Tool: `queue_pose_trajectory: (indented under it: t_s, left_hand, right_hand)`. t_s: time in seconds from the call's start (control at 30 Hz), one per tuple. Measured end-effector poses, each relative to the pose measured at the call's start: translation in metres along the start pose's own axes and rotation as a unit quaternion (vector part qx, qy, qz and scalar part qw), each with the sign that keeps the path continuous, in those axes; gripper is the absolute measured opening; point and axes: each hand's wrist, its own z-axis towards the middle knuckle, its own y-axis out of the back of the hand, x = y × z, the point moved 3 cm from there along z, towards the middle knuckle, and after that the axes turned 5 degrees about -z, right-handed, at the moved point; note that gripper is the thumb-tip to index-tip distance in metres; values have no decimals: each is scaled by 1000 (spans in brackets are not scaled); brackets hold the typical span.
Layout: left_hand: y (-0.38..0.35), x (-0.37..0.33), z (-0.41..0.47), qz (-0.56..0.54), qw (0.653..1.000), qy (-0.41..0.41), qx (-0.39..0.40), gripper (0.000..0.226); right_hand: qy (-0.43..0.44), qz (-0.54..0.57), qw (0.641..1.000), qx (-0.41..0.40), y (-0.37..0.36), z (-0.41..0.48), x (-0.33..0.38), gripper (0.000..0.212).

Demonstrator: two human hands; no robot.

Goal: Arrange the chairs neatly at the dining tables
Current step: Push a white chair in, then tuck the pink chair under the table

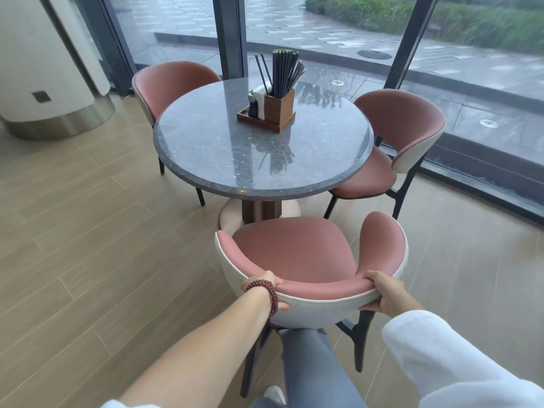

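A round grey stone table [223, 148] stands by the window. The nearest pink chair [294, 251], with a white outer shell, faces the table, its seat just short of the table's edge. My left hand [269, 290] grips the left part of its curved backrest, and my right hand [382, 293] grips the right part. A second pink chair [173, 83] is tucked in at the far left. A third pink chair [403, 125] stands at the right, turned slightly outward, its seat partly under the tabletop.
A wooden caddy [276, 113] with chopsticks and napkins sits on the table. A glass wall with dark frames [231, 36] runs behind. A wide white column [44, 69] with a metal base stands at the left. Open wood-look floor lies to the left and right.
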Motion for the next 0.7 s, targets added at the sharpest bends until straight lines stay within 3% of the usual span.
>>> queue_pose_trajectory:
  t_s: [0.13,0.33,0.5,0.6,0.7]
  left_hand:
    - [7,-10,-1,-24,999,-29,-22,64]
    - [19,-21,10,-33,999,-13,-24,58]
    - [31,-45,32,-43,998,-29,-33,63]
    - [36,-51,48,-46,998,-35,-26,53]
    - [45,-58,73,-40,998,-32,-22,57]
  right_hand:
    - [23,-5,1000,9,-7,-5,2,54]
    - [47,0,999,27,-26,-9,11,36]
    - [95,2,994,49,-55,-6,33,30]
    - [97,11,993,62,-72,2,33,30]
    - [87,15,993,77,-92,17,28,29]
